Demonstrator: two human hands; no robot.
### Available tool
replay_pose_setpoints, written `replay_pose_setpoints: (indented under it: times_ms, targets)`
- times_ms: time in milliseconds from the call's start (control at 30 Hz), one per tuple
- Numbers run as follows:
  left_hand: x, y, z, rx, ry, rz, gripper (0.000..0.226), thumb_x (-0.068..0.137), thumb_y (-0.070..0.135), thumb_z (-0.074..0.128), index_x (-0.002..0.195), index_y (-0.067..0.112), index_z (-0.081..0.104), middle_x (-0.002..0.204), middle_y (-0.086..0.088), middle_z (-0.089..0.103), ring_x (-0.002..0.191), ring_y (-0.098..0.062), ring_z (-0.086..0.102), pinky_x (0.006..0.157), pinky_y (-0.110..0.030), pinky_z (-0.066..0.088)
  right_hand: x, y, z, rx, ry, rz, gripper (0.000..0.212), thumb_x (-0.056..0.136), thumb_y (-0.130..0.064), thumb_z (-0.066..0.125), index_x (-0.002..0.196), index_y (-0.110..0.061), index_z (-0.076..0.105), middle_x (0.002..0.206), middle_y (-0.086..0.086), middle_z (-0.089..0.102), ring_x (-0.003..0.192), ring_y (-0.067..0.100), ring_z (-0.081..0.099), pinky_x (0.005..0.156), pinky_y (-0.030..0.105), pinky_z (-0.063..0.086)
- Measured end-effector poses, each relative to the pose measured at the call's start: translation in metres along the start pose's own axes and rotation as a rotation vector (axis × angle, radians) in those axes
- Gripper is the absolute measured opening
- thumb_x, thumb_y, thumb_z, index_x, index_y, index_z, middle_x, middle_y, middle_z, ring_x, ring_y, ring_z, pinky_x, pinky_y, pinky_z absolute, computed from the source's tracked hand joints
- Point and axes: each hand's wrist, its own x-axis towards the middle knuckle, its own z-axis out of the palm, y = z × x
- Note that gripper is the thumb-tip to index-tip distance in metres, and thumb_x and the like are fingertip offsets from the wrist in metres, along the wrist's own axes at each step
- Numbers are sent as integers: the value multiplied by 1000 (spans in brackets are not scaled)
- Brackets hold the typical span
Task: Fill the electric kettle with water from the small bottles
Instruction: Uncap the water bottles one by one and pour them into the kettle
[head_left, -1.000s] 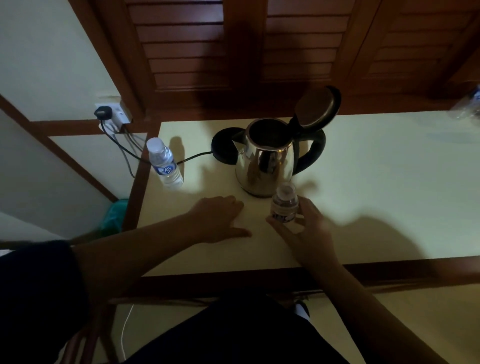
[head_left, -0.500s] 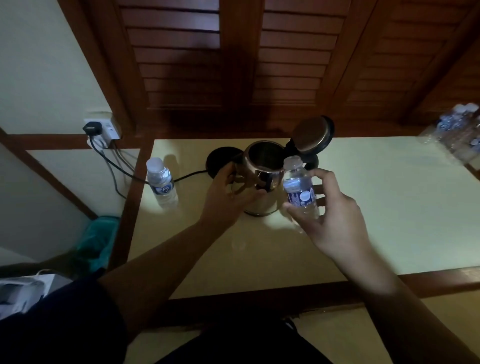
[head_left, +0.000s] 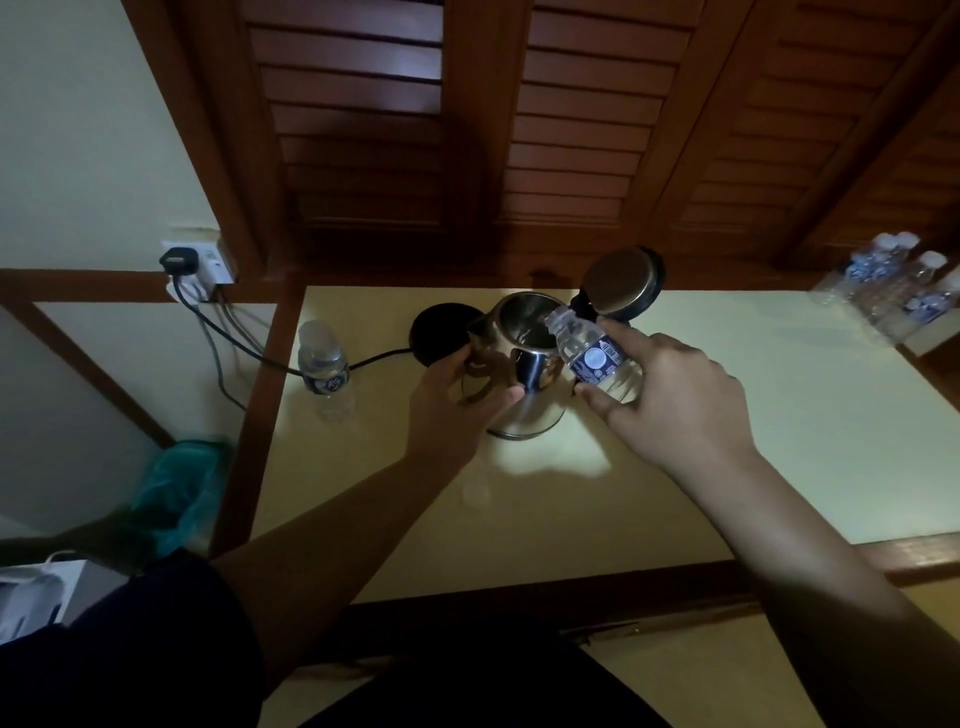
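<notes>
A steel electric kettle (head_left: 535, 384) stands on the pale table (head_left: 779, 441) with its lid (head_left: 621, 280) flipped up. My left hand (head_left: 457, 410) grips the kettle's left side near the spout. My right hand (head_left: 670, 400) holds a small clear water bottle (head_left: 592, 356) tilted leftward, its uncapped mouth over the kettle's open rim. A second small bottle (head_left: 323, 369) stands upright at the table's left edge.
The kettle's black base (head_left: 441, 332) lies behind it, its cord running to a wall socket (head_left: 195, 262) at left. Several more bottles (head_left: 893, 286) sit at the far right. A teal bin bag (head_left: 176, 493) is below the table's left side.
My right hand lifted the bottle from the table and tipped it over the kettle's mouth. My left hand moved from the tabletop onto the kettle's side.
</notes>
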Motion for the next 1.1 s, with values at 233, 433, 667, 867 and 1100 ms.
replay_pose_setpoints:
  times_ms: [233,433,667,867,1100]
  targets:
    - [1,-2,2,-12,8,-12,39,78,20,89,114,21,74,107,14,74,103,6,66,81,-8,52,1,-2,-6,-44,-9,-13,70,85,-64,68,150,-48,46,106,1,68,101,31,68,66,31,37]
    - [5,-6,-1,32,1,-18,45,76,30,91,117,25,73,111,14,74,106,2,67,91,-20,56,7,3,-16,-116,-52,-48,69,85,-58,70,149,-46,48,109,3,66,111,31,63,76,36,49]
    - [3,-1,-1,-41,-39,-13,34,78,21,90,105,33,72,107,16,75,107,2,67,86,-14,56,15,-2,-28,-173,-58,-114,69,84,-54,69,149,-47,47,115,3,67,114,31,60,88,41,48]
    - [4,0,-2,5,-28,25,40,78,25,90,104,44,68,104,25,74,106,5,67,90,-17,55,22,-7,-35,-175,-30,-164,60,78,-50,75,131,-36,50,91,-1,65,99,33,63,75,38,39]
    - [4,0,-3,31,-37,20,37,78,29,90,107,41,69,106,27,72,107,6,65,95,-26,55,35,-12,-49,-250,-24,-194,50,75,-52,78,119,-36,62,81,2,58,92,33,67,73,35,34]
